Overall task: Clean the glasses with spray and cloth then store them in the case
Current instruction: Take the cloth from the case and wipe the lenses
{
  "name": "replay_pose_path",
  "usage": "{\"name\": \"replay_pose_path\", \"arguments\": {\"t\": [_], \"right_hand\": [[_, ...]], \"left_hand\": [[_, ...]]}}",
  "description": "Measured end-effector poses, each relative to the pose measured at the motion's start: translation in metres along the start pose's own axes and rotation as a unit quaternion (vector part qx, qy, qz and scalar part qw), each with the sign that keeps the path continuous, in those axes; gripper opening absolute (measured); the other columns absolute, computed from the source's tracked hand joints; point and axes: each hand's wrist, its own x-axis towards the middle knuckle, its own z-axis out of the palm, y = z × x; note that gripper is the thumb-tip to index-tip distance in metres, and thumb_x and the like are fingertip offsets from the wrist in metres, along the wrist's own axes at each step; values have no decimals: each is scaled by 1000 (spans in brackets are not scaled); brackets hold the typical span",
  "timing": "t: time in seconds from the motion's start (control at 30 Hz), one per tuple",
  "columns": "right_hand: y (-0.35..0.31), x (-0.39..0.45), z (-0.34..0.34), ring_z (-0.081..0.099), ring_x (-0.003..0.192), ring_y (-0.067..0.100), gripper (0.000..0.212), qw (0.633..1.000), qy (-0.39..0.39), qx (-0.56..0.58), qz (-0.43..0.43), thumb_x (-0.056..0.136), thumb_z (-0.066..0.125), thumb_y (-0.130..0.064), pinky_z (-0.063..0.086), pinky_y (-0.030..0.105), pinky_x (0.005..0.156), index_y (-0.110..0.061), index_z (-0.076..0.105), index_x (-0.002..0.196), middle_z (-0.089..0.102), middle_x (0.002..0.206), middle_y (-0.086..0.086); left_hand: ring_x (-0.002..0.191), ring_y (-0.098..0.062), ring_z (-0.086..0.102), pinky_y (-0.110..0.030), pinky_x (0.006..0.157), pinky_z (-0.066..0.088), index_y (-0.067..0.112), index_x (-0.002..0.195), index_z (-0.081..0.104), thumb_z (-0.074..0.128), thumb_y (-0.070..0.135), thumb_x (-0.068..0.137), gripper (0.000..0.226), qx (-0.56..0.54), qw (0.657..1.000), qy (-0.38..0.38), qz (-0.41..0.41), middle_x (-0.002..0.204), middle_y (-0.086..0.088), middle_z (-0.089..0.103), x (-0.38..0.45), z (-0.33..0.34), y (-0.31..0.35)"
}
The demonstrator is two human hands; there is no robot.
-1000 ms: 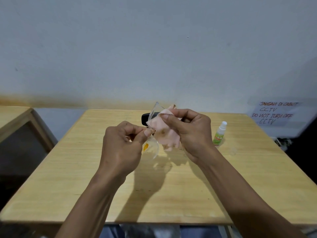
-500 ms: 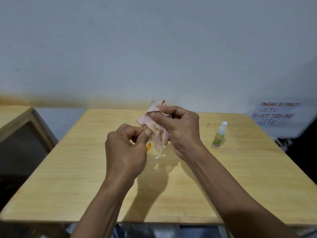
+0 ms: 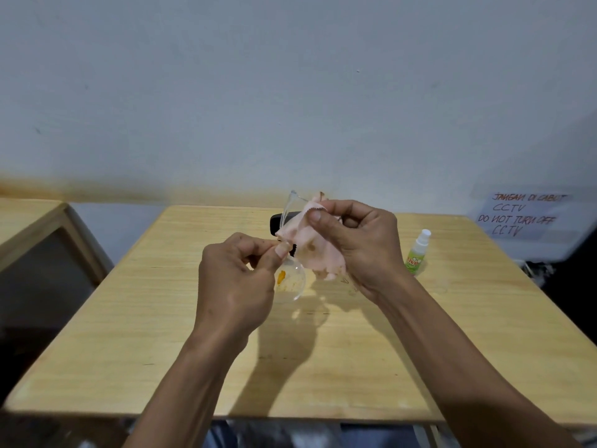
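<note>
Above the wooden table (image 3: 161, 318), the left hand (image 3: 235, 282) is pinching the glasses (image 3: 292, 279) while the right hand (image 3: 352, 244) is gripping the cloth (image 3: 310, 250), wiping; spray bottle (image 3: 416, 253) and case (image 3: 277, 223) standing behind, storing apparently remaining.

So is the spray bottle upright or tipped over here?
Upright: the spray bottle stands on the table, white nozzle on top, right of both hands, untouched.

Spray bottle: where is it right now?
In the head view the spray bottle stands upright on the table, right of the right hand that holds the cloth, untouched.
</note>
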Motion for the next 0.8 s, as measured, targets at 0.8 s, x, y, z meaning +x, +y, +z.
{"name": "replay_pose_path", "arguments": {"t": [0.8], "right_hand": [[19, -10, -21, 73, 86, 25, 46, 968, -36, 204, 140, 83, 65, -15, 63, 38, 74, 9, 59, 122, 69, 108, 23]], "left_hand": [[65, -12, 60, -24, 62, 43, 22, 68, 73, 77, 20, 83, 15, 80, 996, 26, 3, 76, 7, 68, 9, -2, 7]]}}
